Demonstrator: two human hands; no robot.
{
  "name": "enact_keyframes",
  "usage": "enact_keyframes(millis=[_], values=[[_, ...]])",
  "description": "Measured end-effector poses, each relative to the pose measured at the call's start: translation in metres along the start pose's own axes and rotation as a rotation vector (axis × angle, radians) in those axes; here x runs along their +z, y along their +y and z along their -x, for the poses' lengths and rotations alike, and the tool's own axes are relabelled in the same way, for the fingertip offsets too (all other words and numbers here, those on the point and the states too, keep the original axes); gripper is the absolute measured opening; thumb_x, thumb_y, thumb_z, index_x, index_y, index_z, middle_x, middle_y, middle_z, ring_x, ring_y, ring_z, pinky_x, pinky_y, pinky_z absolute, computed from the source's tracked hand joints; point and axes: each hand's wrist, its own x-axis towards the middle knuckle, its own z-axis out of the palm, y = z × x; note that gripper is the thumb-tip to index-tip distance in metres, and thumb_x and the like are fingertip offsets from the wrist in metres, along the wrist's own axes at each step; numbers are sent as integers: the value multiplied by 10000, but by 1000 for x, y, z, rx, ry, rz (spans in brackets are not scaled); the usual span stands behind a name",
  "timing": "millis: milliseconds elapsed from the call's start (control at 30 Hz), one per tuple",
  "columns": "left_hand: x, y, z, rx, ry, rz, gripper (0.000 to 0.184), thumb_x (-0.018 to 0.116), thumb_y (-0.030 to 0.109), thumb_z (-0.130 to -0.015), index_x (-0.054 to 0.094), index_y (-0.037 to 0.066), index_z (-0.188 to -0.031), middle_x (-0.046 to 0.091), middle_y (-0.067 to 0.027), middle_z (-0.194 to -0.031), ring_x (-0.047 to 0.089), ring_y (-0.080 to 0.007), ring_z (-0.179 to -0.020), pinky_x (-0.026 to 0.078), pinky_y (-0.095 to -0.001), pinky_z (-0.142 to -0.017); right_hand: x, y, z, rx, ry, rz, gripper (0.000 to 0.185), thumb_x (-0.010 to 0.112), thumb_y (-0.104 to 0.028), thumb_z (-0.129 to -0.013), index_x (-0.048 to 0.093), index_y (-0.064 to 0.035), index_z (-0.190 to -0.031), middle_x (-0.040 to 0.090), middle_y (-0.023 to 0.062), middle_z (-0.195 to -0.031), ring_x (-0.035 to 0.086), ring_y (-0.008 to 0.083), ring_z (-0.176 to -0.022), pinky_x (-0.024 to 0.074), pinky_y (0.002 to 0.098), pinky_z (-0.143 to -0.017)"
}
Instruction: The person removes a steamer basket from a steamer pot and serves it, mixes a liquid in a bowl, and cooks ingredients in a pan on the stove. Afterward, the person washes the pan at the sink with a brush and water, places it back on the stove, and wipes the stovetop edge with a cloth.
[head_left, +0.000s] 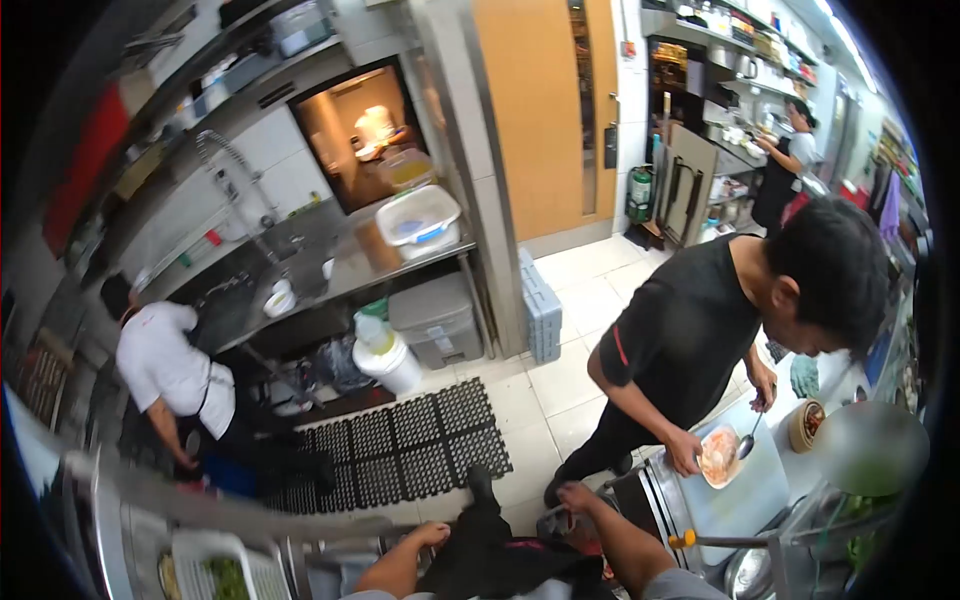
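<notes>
At the bottom of the view, my left hand [432, 535] is curled closed beside my dark clothing, near the metal counter edge. Nothing shows in its fingers. My right hand [577, 497] has its fingers bent inward next to a metal container or drawer; whatever they grip, if anything, I cannot make out. Close on my right, a co-worker in a black shirt [690, 310] holds a small white dish [718, 457] of orange-and-white food over a pale cutting board [748, 500]. The co-worker's other hand has a spoon [746, 446] in it, at the dish.
A second person in white [165, 350] bends at the left near the sink counter [350, 255]. A black rubber mat [400, 445] covers the floor ahead. A white bucket [388, 362], a grey bin [436, 318] and stacked crates [540, 305] stand beyond. Another person [785, 170] works far right.
</notes>
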Motion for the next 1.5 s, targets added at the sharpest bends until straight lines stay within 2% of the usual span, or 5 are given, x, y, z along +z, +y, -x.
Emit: enact_keyframes(millis=[67, 367, 633, 1100, 1500], values=[[-44, 22, -40, -162, -146, -32, 293, 580, 300, -984, 708, 98, -1154, 689, -26, -875, 636, -155, -754, 523, -362, -664, -7, -17, -114, -652, 382, 445, 294, 589, -278, -912, 691, -3, -893, 705, 144, -796, 687, 280, -694, 542, 398, -675], [-268, 92, -237, -710, -222, 28, 334, 496, 415, -1035, 628, 235, -1284, 655, -16, -1063, 631, -182, -939, 526, -395, -798, -122, -234, -264, 189, 33, 640, 425, 568, -362, -887, 715, -66, -1155, 666, 195, -1249, 631, 381, -1160, 517, 467, -975], [-374, 325, -375, -265, -174, -78, 375, 559, 364, -1024, 590, 189, -1354, 693, 29, -1059, 648, -110, -824, 527, -317, -666, -248, -243, -261, 450, 159, 431, 419, 569, -309, -863, 718, -43, -1149, 664, 198, -1257, 630, 372, -1171, 514, 474, -979], [-292, 524, -529, -27, -476, -325, 313, 579, 225, -1010, 606, 101, -1296, 683, -35, -944, 636, -124, -751, 504, -294, -571, -517, -104, -299, 655, 475, 23, 328, 519, -259, -840, 737, -35, -743, 718, 161, -748, 704, 306, -710, 576, 430, -675], [-155, 804, -795, 319, -882, -979, 315, 530, 252, -1020, 643, 91, -1266, 710, -47, -928, 677, -148, -781, 520, -324, -591, -552, 36, -174, 1224, 1318, -813, 354, 542, -266, -863, 720, -12, -1033, 690, 253, -1124, 657, 426, -1048, 517, 464, -927]])
